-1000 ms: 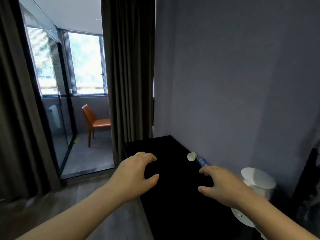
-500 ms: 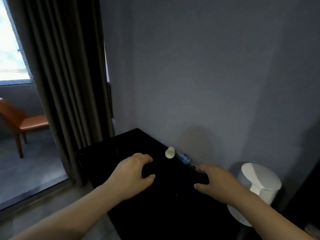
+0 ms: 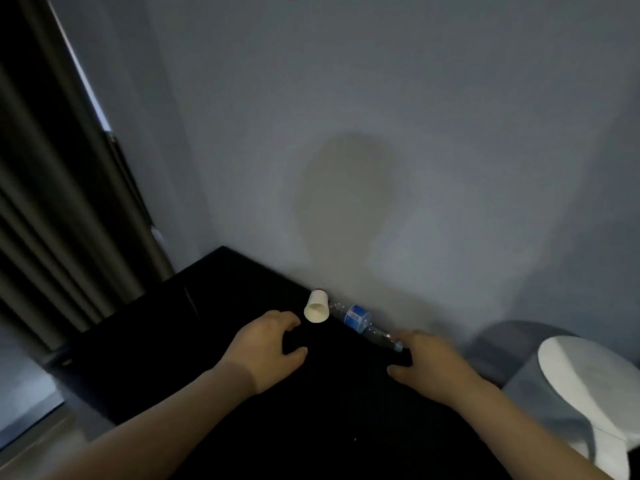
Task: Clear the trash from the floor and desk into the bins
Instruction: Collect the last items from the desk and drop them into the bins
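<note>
Our left hand (image 3: pixel 266 351) hovers over the black surface (image 3: pixel 207 327) with its fingers (image 3: pixel 287 318) loosely curved and holding nothing. The fingertips sit just beside a white paper cup (image 3: pixel 317 307). The cup lies on its side near the wall (image 3: pixel 398 116), its open mouth turned toward us.

Right next to the cup, a clear plastic bottle (image 3: pixel 360 320) with a blue label lies flat along the foot of the wall. Its cap end points toward our right hand (image 3: pixel 429 365). That hand is also spread in a relaxed curve and grips nothing. Its forefinger reaches the bottle's cap, though we cannot tell whether it touches.

To the right of the surface, lower down, stands a grey bin (image 3: pixel 519 393) with a white liner (image 3: pixel 581 379) draped over its rim. It is well apart from the cup and nearer the bottle's cap end.

A dark pleated curtain (image 3: pixel 52 209) hangs at the left, beside the far corner of the surface.
</note>
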A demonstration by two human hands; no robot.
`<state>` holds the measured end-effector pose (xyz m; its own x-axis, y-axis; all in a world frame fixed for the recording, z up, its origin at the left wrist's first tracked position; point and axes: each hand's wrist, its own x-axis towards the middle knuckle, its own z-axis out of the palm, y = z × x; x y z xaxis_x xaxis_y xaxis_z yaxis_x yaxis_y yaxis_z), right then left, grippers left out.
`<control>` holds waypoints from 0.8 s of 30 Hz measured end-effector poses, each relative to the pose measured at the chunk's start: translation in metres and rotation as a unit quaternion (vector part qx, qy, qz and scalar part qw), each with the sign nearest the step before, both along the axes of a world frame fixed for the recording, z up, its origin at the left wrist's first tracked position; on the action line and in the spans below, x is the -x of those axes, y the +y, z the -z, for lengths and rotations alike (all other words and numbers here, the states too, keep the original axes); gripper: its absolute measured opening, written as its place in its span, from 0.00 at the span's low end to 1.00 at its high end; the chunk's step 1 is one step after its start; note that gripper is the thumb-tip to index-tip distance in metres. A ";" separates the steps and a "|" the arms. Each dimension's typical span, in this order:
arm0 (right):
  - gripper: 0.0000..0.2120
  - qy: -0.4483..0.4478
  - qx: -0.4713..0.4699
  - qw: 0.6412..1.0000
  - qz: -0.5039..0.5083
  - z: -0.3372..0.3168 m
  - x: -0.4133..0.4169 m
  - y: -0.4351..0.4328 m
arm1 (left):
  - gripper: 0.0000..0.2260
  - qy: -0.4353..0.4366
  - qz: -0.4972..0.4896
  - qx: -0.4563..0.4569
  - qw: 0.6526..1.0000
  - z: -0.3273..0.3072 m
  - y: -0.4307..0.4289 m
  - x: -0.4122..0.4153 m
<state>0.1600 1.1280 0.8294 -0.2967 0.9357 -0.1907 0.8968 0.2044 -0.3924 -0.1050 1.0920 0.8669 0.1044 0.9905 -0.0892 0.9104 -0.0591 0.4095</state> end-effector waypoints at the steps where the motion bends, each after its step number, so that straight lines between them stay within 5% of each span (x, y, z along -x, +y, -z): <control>1: 0.27 -0.004 0.007 1.000 0.007 0.008 0.002 0.011 | 0.24 0.004 0.004 0.011 1.000 0.008 0.017 0.000; 10: 0.25 -0.035 0.046 0.995 0.085 0.081 0.037 0.111 | 0.21 -0.007 -0.012 0.018 1.000 0.109 0.171 0.026; 15: 0.17 -0.049 0.053 0.989 0.126 0.118 0.064 0.167 | 0.27 -0.031 -0.033 0.074 0.996 0.165 0.250 0.036; 24: 0.34 -0.098 0.114 0.971 0.186 0.180 0.086 0.214 | 0.34 -0.082 -0.096 0.178 0.976 0.243 0.314 0.026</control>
